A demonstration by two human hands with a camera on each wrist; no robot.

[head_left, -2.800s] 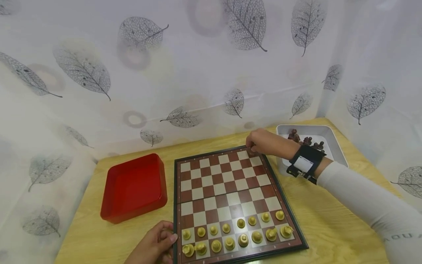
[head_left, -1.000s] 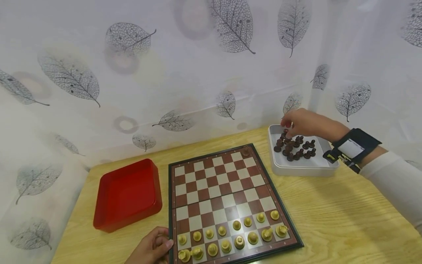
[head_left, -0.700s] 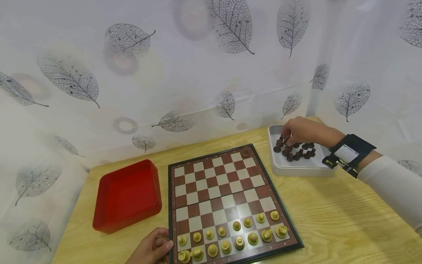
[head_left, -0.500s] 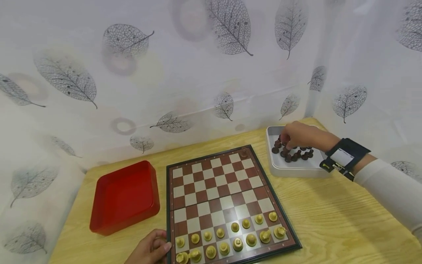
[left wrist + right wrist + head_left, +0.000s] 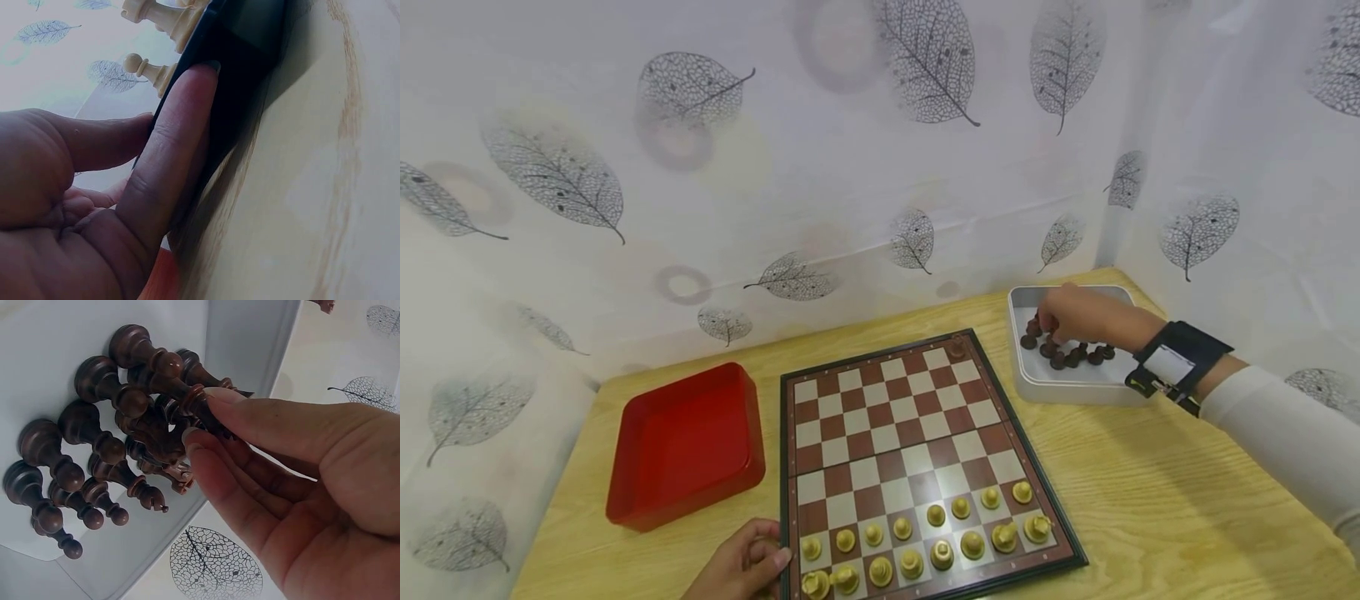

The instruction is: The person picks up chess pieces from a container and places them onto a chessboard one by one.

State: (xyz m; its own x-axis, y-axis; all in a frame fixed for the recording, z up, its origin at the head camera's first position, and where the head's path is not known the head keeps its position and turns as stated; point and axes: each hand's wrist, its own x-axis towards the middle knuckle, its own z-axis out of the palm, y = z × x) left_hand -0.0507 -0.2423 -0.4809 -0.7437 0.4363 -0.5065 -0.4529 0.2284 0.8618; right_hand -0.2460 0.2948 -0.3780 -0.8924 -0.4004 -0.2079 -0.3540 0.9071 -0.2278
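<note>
My left hand (image 5: 741,558) grips the left edge of the chessboard (image 5: 783,467) near its front corner. In the left wrist view the thumb and a finger (image 5: 169,137) lie on either side of the black rim. My right hand (image 5: 1086,312) reaches into the white box (image 5: 1075,392). There its thumb and fingertips pinch the upper end of a dark brown chess piece (image 5: 187,394) with a collared neck; its top is partly hidden. Several dark pawns (image 5: 47,447) and a bishop (image 5: 131,481) lie around it. A dark piece (image 5: 957,347) stands on the board's far right corner square.
Two rows of pale yellow chess pieces (image 5: 911,563) stand along the board's near side. A red box (image 5: 685,450) sits on the wooden table to the left. Behind the table hangs a leaf-patterned curtain (image 5: 850,167).
My right hand has left the board's far right corner, where a dark piece now stands. It has moved right and down into the white box. The left hand keeps its grip.
</note>
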